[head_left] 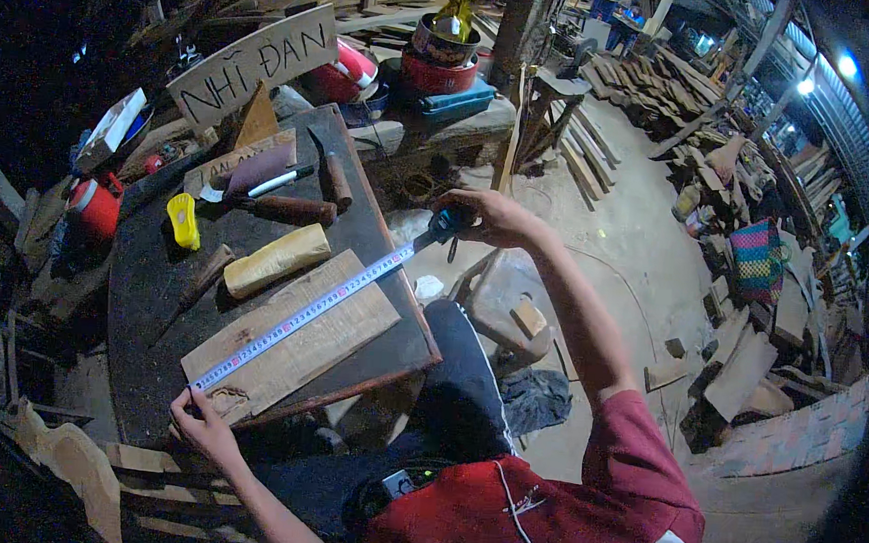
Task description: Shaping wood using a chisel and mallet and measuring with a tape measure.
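A flat wooden board lies slantwise on the dark table, a knot near its left end. Stretched along the board is the white blade of a tape measure. My right hand grips the dark blue tape measure case, just beyond the table's right edge. At the board's left end my left hand pinches the blade's tip between thumb and finger. Beside the board's far edge rests a pale wooden block. A chisel-like tool with a wooden handle lies left of it.
Farther back on the table are a yellow object, a wooden mallet-like tool, a white marker and a wood-handled blade. A lettered cardboard sign stands behind. Scrap wood and a woven bag lie to the right.
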Tool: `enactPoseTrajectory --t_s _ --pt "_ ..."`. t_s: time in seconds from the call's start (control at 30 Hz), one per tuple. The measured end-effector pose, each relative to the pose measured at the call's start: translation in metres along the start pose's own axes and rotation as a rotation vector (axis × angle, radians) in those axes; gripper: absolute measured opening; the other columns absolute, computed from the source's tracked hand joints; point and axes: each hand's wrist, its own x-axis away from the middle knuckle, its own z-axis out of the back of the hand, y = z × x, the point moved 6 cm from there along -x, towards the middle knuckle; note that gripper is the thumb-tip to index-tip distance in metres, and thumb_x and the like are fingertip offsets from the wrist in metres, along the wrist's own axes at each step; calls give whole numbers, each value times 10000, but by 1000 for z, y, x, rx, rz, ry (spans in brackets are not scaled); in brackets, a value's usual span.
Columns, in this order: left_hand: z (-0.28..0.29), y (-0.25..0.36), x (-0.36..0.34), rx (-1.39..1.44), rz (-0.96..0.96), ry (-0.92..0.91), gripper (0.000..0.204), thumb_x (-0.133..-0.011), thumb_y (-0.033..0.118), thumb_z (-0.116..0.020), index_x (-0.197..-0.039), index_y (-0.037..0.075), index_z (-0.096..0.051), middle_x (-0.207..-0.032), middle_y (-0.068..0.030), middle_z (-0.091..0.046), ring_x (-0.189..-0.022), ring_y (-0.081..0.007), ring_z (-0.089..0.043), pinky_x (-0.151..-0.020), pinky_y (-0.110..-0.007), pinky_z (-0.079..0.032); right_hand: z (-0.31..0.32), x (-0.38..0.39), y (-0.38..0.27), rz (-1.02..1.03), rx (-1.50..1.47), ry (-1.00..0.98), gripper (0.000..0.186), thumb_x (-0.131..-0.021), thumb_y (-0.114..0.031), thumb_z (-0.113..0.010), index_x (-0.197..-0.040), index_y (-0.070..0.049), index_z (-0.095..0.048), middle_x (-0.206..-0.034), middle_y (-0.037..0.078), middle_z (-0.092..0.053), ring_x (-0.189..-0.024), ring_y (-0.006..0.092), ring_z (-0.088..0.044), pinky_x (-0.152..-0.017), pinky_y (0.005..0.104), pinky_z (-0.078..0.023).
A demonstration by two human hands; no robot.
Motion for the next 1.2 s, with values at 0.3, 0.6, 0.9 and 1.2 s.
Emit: enactPoseTrajectory --t_s 0.3,0.6,0.9,1.2 --pt "-1 -6 -2 -57 36 -86 362 -953 312 -567 -1079 -27 -542 -1025 -138 -582 -976 -234 -527 -911 -340 -402 2 0 0 30 -16 32 531 -731 -42 -694 -1238 -55 -537 -1095 144 -627 -999 259 -612 -871 352 -490" --pt "0 -7 2 32 88 -36 365 -917 296 -621 -1074 -28 -560 -990 -134 -575 -971 -251 -525 -870 -367 -415 -3 0 3 14 -62 42 653 -683 -162 -773 -1281 -108 -517 -1186 168 -565 -1095 350 -554 -932 414 -464" --pt "2 13 7 -4 98 -101 432 -872 321 -683 -1100 -21 -551 -1054 -139 -553 -1029 -270 -490 -921 -376 -387 1 2 -5 11 20 57 538 -724 -6 -689 -1234 -75 -535 -1087 137 -629 -974 251 -614 -861 347 -484" --pt "4 24 8 -91 82 -50 435 -869 318 -689 -1099 -25 -551 -1055 -137 -556 -1034 -256 -490 -915 -363 -403 -2 -1 6 18 4 13 708 -683 -156 -779 -1321 -89 -478 -1206 190 -554 -1117 376 -537 -947 415 -452"
